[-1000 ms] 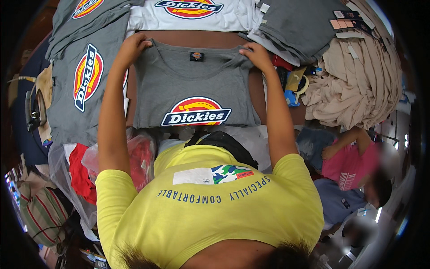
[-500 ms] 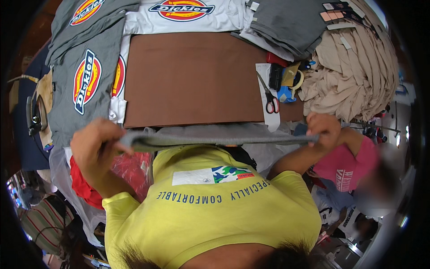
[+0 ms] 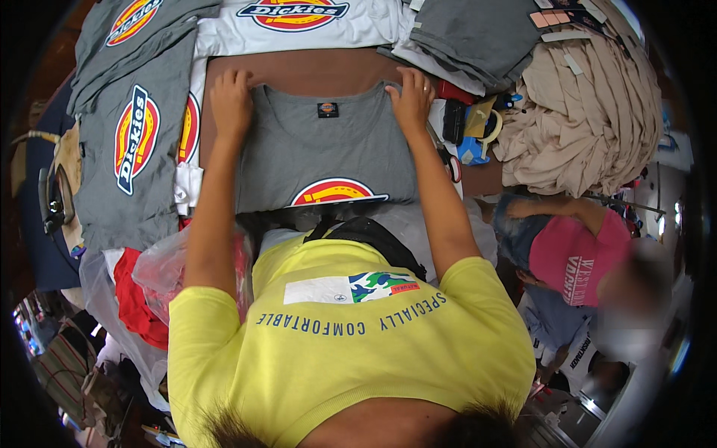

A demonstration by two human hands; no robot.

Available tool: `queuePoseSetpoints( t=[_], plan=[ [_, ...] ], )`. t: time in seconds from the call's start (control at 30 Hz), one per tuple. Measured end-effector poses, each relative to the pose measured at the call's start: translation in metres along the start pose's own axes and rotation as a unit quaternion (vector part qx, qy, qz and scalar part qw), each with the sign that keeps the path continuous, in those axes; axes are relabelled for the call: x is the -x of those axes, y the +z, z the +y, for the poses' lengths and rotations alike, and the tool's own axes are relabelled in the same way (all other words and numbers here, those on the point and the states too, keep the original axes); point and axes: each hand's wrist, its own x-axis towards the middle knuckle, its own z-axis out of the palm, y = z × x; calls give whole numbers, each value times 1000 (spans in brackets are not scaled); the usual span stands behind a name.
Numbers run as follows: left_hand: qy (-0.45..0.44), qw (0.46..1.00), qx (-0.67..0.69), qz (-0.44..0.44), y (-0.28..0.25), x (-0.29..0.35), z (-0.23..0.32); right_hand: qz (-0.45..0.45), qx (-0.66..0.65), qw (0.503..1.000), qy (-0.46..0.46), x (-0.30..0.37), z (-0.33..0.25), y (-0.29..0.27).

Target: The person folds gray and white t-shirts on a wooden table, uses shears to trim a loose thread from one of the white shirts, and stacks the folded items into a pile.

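Grip relaxed on both sides: the left hand (image 3: 232,104) rests at ten o'clock of a grey T-shirt (image 3: 321,149) with fingers parted, and the right hand (image 3: 411,101) rests at two o'clock, fingers spread, its thumb against the shoulder edge; neither is clamped on the cloth. That T-shirt lies spread on the brown counter (image 3: 299,65), neckline toward twelve, a dark neck label (image 3: 328,110) inside the collar. Part of a yellow, red and navy emblem (image 3: 337,192) shows at its six o'clock end, by the counter's near edge.

Outward from there, a white T-shirt (image 3: 299,41) with a matching print lies at twelve, and folded dark grey garments (image 3: 470,45) between one and two. Toward three come scissors (image 3: 454,166), partly hidden by the right forearm, then a tape roll (image 3: 498,127), then a heap of beige garments (image 3: 582,119). Another grey shirt (image 3: 137,142), its print turned sideways, lies at nine; beyond it stands a clothes iron (image 3: 58,201). Red fabric (image 3: 142,299) sits at eight beside clear plastic (image 3: 160,280). Around four is a co-worker in a pink top (image 3: 579,250).
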Motion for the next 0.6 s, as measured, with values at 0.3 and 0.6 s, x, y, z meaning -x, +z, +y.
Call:
queuePoseSetpoints(
  t=[0.3, 0.6],
  plan=[
    [-13, 980, -24, -197, -27, 121, 85, -279, -59, 933, -219, 137, -41, -22],
    [16, 991, -18, -129, 20, 48, 12, -103, 14, 992, -64, 54, 13, 20]
  ],
)
